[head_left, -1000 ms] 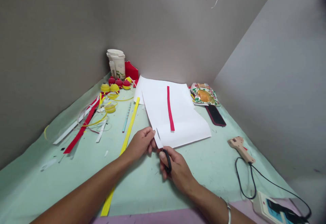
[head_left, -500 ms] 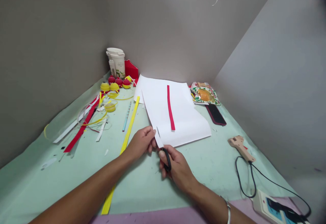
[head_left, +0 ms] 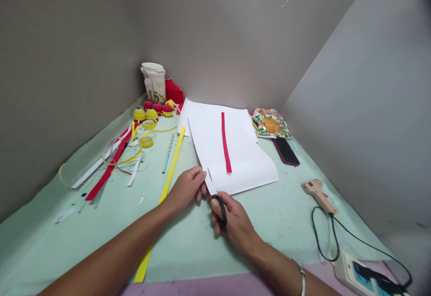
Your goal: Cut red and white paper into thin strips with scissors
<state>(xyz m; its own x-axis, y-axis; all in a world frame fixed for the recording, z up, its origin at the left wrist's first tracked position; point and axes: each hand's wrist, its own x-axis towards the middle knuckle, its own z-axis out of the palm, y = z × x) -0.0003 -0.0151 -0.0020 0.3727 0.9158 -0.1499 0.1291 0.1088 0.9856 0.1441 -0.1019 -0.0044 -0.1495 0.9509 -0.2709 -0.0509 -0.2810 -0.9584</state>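
My left hand [head_left: 188, 187] pinches the left edge of a white paper sheet [head_left: 245, 157] near its front corner. Black-handled scissors [head_left: 221, 211] are in my right hand [head_left: 235, 219], their blades at the sheet's front edge and partly hidden by the paper. A narrow white strip [head_left: 210, 184] is partly cut along the left edge, with a short slit beside it. On the sheet lies a red paper strip [head_left: 225, 145]. A long yellow strip [head_left: 173, 166] runs beneath my left forearm, and a patterned blue pencil [head_left: 167, 154] lies to its left.
Red and white strips [head_left: 111, 170] and yellow paper coils [head_left: 146, 141] lie at left. Behind them are red and yellow paper balls [head_left: 151, 115] and a white cup [head_left: 156, 83]. At right are a phone [head_left: 285, 151], snack packet [head_left: 272, 124], glue gun [head_left: 319, 196] and power strip [head_left: 346, 271].
Almost nothing differs. The sheet's right corner has shifted very slightly left, while both hands and the scissors stay in nearly the same place.
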